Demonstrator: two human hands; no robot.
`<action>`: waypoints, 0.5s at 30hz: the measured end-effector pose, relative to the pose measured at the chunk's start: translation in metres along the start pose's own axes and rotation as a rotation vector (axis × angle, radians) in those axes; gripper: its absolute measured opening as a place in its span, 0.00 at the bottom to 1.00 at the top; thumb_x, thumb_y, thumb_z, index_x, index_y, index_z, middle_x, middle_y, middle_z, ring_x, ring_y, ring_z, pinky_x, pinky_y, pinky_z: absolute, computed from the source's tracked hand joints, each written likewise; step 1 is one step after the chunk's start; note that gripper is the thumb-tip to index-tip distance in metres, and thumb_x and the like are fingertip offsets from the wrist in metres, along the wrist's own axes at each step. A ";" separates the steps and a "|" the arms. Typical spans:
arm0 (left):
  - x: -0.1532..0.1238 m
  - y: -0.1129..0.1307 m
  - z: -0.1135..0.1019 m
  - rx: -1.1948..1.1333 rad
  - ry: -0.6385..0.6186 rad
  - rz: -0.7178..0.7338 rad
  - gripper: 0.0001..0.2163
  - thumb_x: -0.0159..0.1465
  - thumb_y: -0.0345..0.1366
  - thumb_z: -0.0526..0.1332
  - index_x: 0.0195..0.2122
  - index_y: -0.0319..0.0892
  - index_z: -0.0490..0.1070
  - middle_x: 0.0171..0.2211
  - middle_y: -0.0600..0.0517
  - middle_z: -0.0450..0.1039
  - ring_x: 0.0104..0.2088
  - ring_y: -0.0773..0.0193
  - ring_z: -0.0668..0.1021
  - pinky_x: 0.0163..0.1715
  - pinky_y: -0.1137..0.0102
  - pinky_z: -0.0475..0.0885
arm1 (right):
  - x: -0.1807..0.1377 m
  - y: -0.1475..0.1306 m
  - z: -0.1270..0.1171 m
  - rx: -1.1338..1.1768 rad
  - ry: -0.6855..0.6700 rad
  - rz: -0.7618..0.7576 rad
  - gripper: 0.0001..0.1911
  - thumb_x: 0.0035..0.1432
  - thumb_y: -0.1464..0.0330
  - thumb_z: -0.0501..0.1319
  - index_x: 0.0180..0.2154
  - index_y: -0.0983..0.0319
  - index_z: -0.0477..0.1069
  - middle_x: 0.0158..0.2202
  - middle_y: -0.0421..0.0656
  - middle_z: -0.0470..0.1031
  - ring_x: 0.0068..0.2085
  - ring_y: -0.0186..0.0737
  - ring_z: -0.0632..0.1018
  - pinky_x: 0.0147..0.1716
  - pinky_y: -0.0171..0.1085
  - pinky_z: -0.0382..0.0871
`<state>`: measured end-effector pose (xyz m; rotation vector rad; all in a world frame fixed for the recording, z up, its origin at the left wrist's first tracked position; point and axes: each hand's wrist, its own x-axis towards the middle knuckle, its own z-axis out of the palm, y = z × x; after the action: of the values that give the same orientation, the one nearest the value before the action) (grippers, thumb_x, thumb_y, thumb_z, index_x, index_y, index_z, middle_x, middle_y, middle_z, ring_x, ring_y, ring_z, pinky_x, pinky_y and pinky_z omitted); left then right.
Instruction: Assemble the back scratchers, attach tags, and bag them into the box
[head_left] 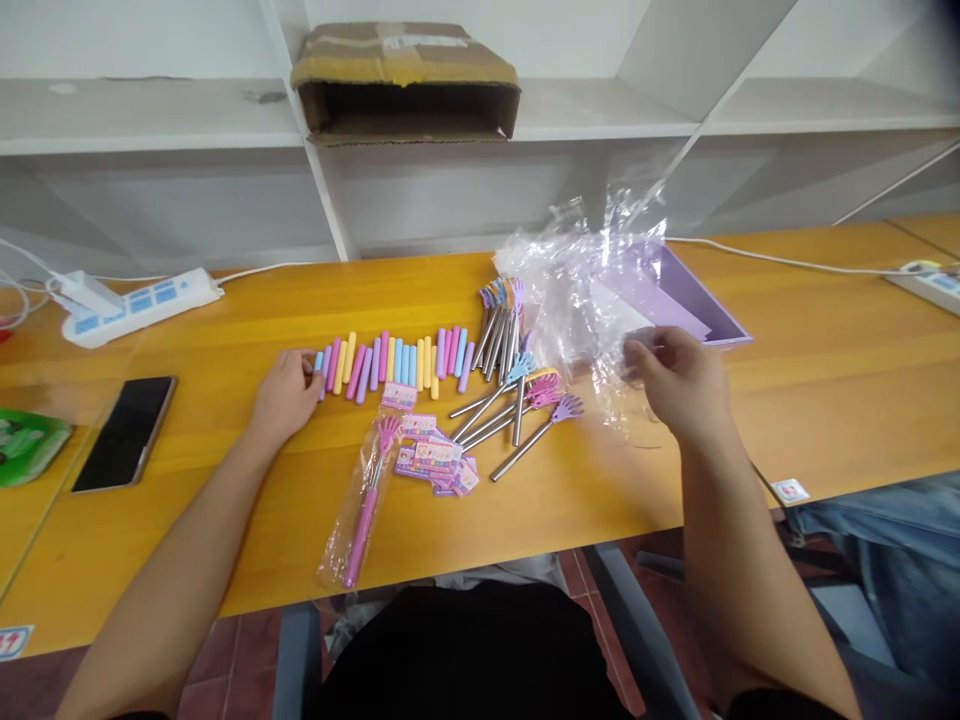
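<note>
My left hand (285,392) rests on the wooden table (225,330), its fingers curled at the left end of a row of pastel handle sleeves (394,362). My right hand (679,385) is closed on a clear plastic bag from the crinkled pile (577,280). Between the hands lie several metal rods with small coloured plastic hands (517,400). A pile of small printed cards (435,458) and one bagged pink back scratcher (364,510) lie nearer to me.
A purple tray (705,310) stands behind the bags. A phone (126,432) and a white power strip (142,305) lie at the left, a green item (26,445) at the far left. A cardboard box (405,85) sits on the shelf. Another person's jeans (892,560) show at the right.
</note>
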<state>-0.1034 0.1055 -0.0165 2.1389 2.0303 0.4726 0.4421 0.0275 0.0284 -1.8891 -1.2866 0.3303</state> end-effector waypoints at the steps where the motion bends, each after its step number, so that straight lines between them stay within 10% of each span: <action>1: 0.000 0.000 0.000 0.006 -0.001 -0.002 0.16 0.71 0.38 0.57 0.57 0.41 0.72 0.51 0.40 0.77 0.52 0.45 0.81 0.58 0.52 0.76 | 0.004 -0.003 -0.002 0.025 -0.002 0.015 0.14 0.63 0.53 0.65 0.43 0.56 0.77 0.31 0.42 0.80 0.32 0.46 0.80 0.35 0.43 0.73; 15: -0.002 0.001 0.000 -0.008 -0.007 -0.009 0.14 0.71 0.38 0.57 0.56 0.42 0.72 0.52 0.39 0.78 0.53 0.44 0.80 0.59 0.52 0.76 | 0.061 0.011 0.057 -0.529 0.002 -0.351 0.24 0.65 0.59 0.65 0.57 0.66 0.80 0.56 0.61 0.70 0.57 0.64 0.75 0.60 0.59 0.70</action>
<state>-0.1021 0.1036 -0.0165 2.1231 2.0295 0.4711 0.4420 0.1050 -0.0027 -2.0222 -1.7963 -0.2184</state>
